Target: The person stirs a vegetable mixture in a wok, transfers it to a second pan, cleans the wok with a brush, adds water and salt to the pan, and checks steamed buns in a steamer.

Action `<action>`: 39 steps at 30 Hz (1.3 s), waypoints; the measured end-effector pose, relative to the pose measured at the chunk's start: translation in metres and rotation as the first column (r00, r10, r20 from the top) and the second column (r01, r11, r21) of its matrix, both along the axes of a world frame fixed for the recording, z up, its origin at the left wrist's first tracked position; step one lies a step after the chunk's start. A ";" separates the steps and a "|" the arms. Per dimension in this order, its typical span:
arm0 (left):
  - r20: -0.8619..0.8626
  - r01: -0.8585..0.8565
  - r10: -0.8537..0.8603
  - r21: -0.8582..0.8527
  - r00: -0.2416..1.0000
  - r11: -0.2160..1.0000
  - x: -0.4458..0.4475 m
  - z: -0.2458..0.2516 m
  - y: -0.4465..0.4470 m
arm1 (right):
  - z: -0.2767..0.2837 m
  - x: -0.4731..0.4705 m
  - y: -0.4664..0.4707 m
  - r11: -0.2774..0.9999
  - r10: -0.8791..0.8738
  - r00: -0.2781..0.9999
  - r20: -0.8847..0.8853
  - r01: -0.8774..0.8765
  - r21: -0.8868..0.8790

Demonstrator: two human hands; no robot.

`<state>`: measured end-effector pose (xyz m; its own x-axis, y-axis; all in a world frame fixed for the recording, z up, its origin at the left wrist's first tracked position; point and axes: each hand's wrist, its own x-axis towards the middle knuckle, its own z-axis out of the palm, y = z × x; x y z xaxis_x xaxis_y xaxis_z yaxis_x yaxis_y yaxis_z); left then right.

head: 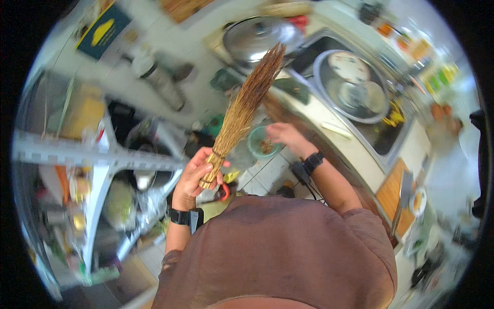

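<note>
My left hand [198,172] grips the bound handle of a straw whisk broom [245,110]. Its bristles fan up and away to the right, golden near the binding and dark brown at the tips. Right of the broom, my right hand [287,136] is blurred over the rim of a translucent green container [252,141]. Some brown bits [266,146] lie inside that container. Whether the fingers touch the rim or hold anything cannot be told.
Along the right runs a counter with a double sink [386,141], where a metal basin [318,73] holds dishes. A large lidded pan [254,38] sits beyond it. Near me, a knife [404,189] rests on a wooden cutting board [389,193]. A cluttered storage rack [112,158] stands left.
</note>
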<state>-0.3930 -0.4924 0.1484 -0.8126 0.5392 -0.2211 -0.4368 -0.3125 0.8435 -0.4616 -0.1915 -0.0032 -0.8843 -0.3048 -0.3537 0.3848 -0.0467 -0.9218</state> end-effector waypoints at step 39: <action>-0.159 0.739 -0.793 -0.505 -0.588 -0.447 0.640 0.007 0.389 | 0.146 0.878 -0.165 -0.780 -0.618 -0.559 -0.553 0.522 0.344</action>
<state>0.2467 -0.1038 0.1556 0.8034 0.4952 -0.3307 0.3040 0.1365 0.9429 0.4165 -0.3566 0.1424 0.5631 0.8183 0.1154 0.3537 -0.1124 -0.9286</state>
